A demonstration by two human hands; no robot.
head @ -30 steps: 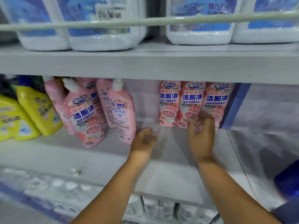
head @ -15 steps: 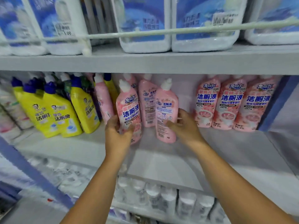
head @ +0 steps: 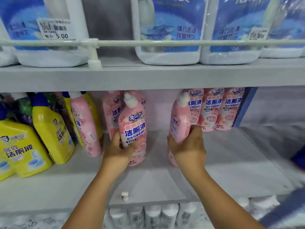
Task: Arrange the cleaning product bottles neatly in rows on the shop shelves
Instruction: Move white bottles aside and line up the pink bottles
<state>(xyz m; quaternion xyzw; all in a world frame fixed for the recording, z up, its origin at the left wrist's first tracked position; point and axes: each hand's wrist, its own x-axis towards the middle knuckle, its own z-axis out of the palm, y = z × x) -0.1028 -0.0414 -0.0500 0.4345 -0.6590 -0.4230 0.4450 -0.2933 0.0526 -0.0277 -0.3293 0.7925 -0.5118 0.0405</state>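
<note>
Each hand, left [head: 119, 150] and right [head: 188, 148], holds a pink bottle. Yellow bottles [head: 49, 131] crowd at nine o'clock. Three pink ones [head: 214, 109] stand at one o'clock on the grey shelf [head: 231, 171].

Grey metal shelf board [head: 231, 171] under the grip, another shelf [head: 148, 76] above it with a white wire front rail [head: 165, 42]. Blue upright [head: 244, 106] right of the grip. Flat, even light.

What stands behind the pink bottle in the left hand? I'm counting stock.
Directly behind the pink bottle held by the left hand stands another pink bottle, label partly showing. Anything deeper is covered by these two, so the count there cannot be told.
</note>
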